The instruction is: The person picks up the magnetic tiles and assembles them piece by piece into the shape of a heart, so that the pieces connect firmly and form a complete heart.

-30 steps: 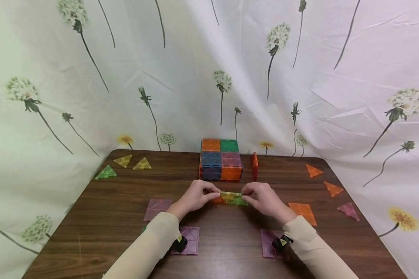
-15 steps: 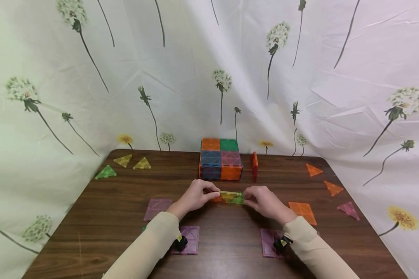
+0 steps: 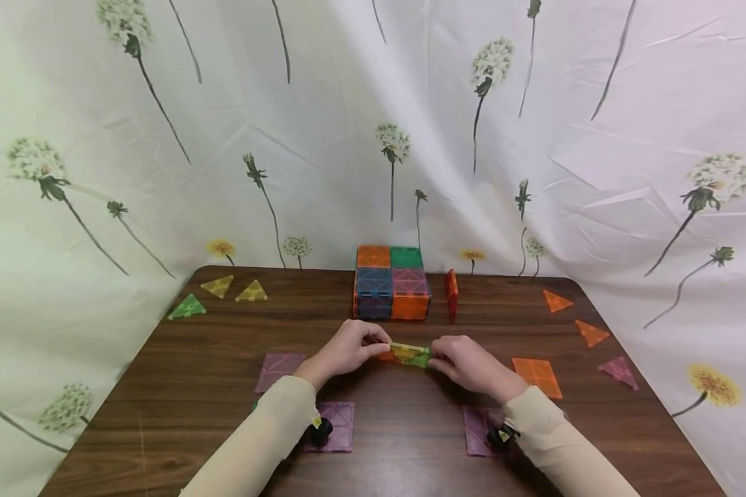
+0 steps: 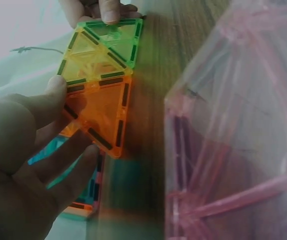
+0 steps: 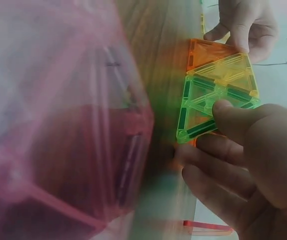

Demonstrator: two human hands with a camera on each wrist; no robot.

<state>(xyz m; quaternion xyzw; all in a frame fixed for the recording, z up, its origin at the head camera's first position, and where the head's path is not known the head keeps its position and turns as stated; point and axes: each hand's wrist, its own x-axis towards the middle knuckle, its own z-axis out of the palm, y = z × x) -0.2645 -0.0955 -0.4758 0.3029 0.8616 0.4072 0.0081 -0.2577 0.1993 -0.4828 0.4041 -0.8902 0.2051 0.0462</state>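
Observation:
A row of translucent magnetic tile triangles, orange [image 4: 104,107], yellow [image 4: 89,61] and green [image 4: 123,39], stands on edge near the table's middle, joined side to side. My left hand [image 3: 347,350] pinches the row where orange meets yellow, thumb on the near face. At the other end my right hand [image 3: 469,364] pinches the green triangle [image 5: 198,95], its thumb pressing the near face in the right wrist view. Fingers behind the tiles are partly hidden. A pink translucent tile fills the near side of each wrist view.
Behind the hands stands a box of square tiles [image 3: 391,281], with a red-orange tile [image 3: 452,295] upright to its right. Purple squares [image 3: 337,428] and an orange square [image 3: 537,377] lie flat nearby. Loose triangles lie left [image 3: 188,306] and right [image 3: 592,333].
My right hand has shifted slightly down and regripped the green end, which now tilts a little lower. The left hand keeps its hold, almost still.

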